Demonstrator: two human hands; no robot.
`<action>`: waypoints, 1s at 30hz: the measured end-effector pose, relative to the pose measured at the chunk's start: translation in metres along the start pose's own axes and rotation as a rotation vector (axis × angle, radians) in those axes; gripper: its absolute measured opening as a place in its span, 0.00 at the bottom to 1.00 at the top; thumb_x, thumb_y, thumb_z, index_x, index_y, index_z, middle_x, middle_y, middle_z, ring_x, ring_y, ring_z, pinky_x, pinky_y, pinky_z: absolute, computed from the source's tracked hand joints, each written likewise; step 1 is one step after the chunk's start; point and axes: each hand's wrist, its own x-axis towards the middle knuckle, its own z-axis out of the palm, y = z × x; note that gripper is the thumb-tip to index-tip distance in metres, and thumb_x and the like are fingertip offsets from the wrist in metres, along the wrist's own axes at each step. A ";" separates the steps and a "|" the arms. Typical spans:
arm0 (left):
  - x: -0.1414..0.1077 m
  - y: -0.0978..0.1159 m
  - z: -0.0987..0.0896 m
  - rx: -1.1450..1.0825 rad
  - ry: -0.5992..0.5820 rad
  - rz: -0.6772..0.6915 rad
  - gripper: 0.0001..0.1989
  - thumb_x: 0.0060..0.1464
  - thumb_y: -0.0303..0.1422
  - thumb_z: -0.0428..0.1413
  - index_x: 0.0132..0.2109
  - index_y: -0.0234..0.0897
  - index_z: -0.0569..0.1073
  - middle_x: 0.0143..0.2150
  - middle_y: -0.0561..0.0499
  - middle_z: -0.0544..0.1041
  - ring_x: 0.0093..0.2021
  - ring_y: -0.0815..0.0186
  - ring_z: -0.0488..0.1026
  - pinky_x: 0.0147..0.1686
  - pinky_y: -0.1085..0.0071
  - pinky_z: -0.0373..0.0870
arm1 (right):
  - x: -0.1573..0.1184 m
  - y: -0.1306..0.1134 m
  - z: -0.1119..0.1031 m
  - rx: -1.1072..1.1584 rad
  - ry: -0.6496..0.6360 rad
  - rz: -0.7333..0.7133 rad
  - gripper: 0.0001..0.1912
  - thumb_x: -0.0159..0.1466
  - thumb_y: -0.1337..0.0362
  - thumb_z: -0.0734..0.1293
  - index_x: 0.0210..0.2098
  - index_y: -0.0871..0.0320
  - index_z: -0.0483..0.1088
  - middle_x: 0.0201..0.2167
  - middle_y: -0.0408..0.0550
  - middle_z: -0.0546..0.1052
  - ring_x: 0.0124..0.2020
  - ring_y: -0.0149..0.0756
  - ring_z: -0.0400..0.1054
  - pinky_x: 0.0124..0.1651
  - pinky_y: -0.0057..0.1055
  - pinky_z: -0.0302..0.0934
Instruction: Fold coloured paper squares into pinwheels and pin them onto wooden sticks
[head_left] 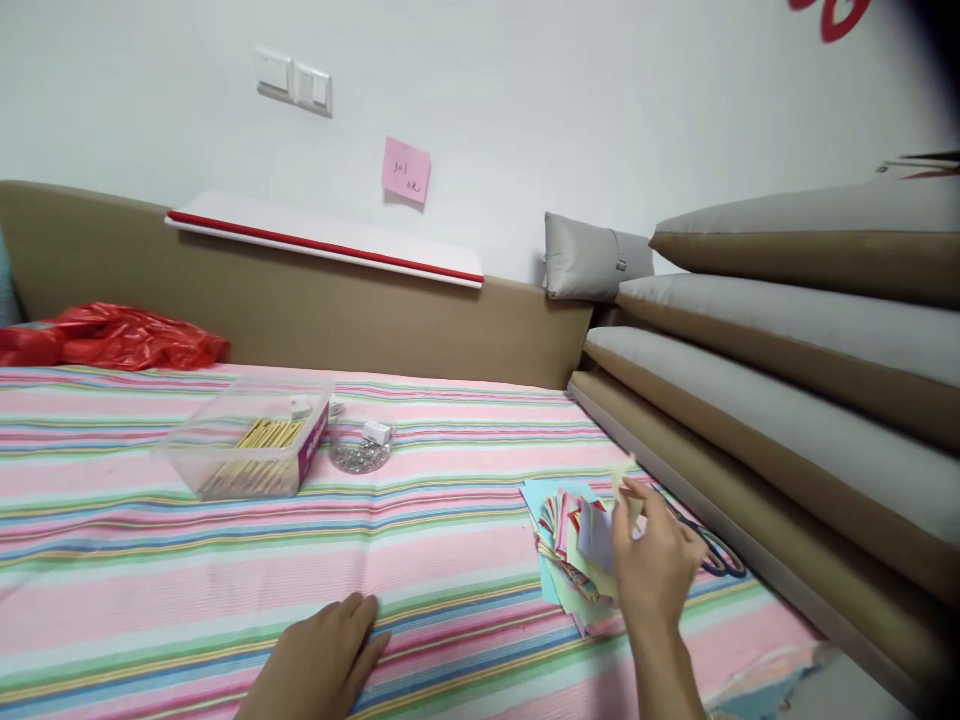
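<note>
My right hand (pixel 654 545) pinches a pale yellow piece of paper (pixel 622 478) between thumb and fingers, just above the right side of a pile of coloured paper (pixel 574 540). The pile is fanned out, with red, lilac, green and light blue pieces overlapping. Blue-handled scissors (pixel 716 555) lie beside that hand, their blades partly hidden behind it. My left hand (pixel 322 650) rests palm down on the striped cloth (pixel 442 560) with nothing in it, its fingers slightly bent and the thumb apart.
A clear plastic box (pixel 247 440) of wooden sticks stands at left, next to a round clear dish (pixel 361 445) of small metal pieces. A red plastic bag (pixel 135 337) lies at the far left. Stacked grey-brown cushions (pixel 787 350) border the right side. Behind is a brown backrest (pixel 390 325).
</note>
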 end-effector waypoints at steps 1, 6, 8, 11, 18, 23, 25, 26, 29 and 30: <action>0.000 0.000 -0.001 -0.032 0.016 -0.003 0.15 0.66 0.36 0.42 0.43 0.38 0.72 0.41 0.43 0.78 0.42 0.50 0.77 0.39 0.58 0.69 | -0.001 -0.012 0.001 0.119 0.029 -0.093 0.12 0.69 0.62 0.62 0.46 0.61 0.73 0.38 0.56 0.82 0.36 0.46 0.75 0.48 0.42 0.58; 0.002 0.010 -0.019 -0.579 0.161 -0.066 0.17 0.66 0.47 0.44 0.41 0.42 0.70 0.40 0.47 0.76 0.41 0.56 0.75 0.43 0.61 0.68 | -0.025 -0.081 0.002 0.481 -0.126 -0.423 0.11 0.68 0.73 0.64 0.48 0.58 0.70 0.39 0.50 0.80 0.37 0.39 0.72 0.49 0.39 0.59; 0.003 0.017 -0.026 -0.955 0.162 -0.091 0.19 0.65 0.51 0.44 0.48 0.43 0.70 0.48 0.46 0.76 0.48 0.55 0.74 0.50 0.60 0.67 | -0.040 -0.101 0.002 0.572 -0.200 -0.474 0.13 0.67 0.76 0.64 0.49 0.58 0.69 0.37 0.48 0.80 0.37 0.38 0.71 0.49 0.38 0.59; 0.004 0.023 -0.032 -1.528 0.119 -0.155 0.27 0.64 0.55 0.43 0.58 0.42 0.69 0.61 0.41 0.71 0.57 0.52 0.71 0.55 0.57 0.67 | -0.062 -0.119 0.004 0.665 -0.256 -0.515 0.14 0.67 0.78 0.63 0.49 0.59 0.69 0.35 0.48 0.79 0.36 0.37 0.71 0.48 0.39 0.58; 0.000 0.025 -0.036 -1.909 0.183 -0.193 0.15 0.61 0.41 0.58 0.49 0.38 0.76 0.46 0.45 0.79 0.47 0.60 0.75 0.46 0.69 0.70 | -0.101 -0.146 0.010 0.821 -0.426 -0.654 0.14 0.68 0.77 0.63 0.50 0.58 0.69 0.31 0.46 0.77 0.36 0.38 0.70 0.44 0.39 0.60; 0.005 0.022 -0.030 -1.777 0.300 -0.249 0.12 0.53 0.38 0.66 0.41 0.35 0.77 0.32 0.52 0.77 0.32 0.66 0.72 0.34 0.73 0.68 | -0.105 -0.149 0.009 0.892 -0.470 -0.635 0.15 0.67 0.75 0.63 0.51 0.57 0.69 0.34 0.47 0.78 0.38 0.40 0.68 0.41 0.38 0.62; 0.006 0.021 -0.029 -1.793 0.320 -0.238 0.16 0.52 0.39 0.66 0.45 0.35 0.77 0.34 0.50 0.79 0.32 0.66 0.72 0.34 0.73 0.68 | -0.103 -0.145 0.009 0.903 -0.479 -0.594 0.13 0.67 0.74 0.65 0.50 0.57 0.70 0.38 0.49 0.78 0.41 0.41 0.67 0.43 0.39 0.63; 0.007 0.021 -0.030 -1.806 0.330 -0.237 0.18 0.52 0.38 0.66 0.48 0.35 0.77 0.36 0.49 0.79 0.33 0.65 0.73 0.34 0.73 0.68 | -0.102 -0.142 0.009 0.893 -0.475 -0.571 0.12 0.66 0.73 0.65 0.48 0.57 0.71 0.39 0.50 0.77 0.41 0.41 0.67 0.43 0.39 0.63; 0.005 0.021 -0.032 -1.836 0.346 -0.233 0.27 0.51 0.38 0.67 0.57 0.38 0.72 0.40 0.48 0.79 0.37 0.64 0.74 0.36 0.72 0.70 | -0.099 -0.136 0.011 0.843 -0.480 -0.520 0.08 0.67 0.71 0.65 0.43 0.56 0.75 0.31 0.48 0.72 0.35 0.38 0.65 0.35 0.35 0.62; 0.005 0.021 -0.033 -1.841 0.354 -0.231 0.31 0.51 0.38 0.67 0.60 0.39 0.69 0.40 0.49 0.78 0.37 0.64 0.74 0.36 0.72 0.70 | -0.098 -0.135 0.012 0.843 -0.510 -0.514 0.09 0.68 0.70 0.64 0.43 0.55 0.75 0.29 0.47 0.70 0.32 0.37 0.64 0.33 0.33 0.61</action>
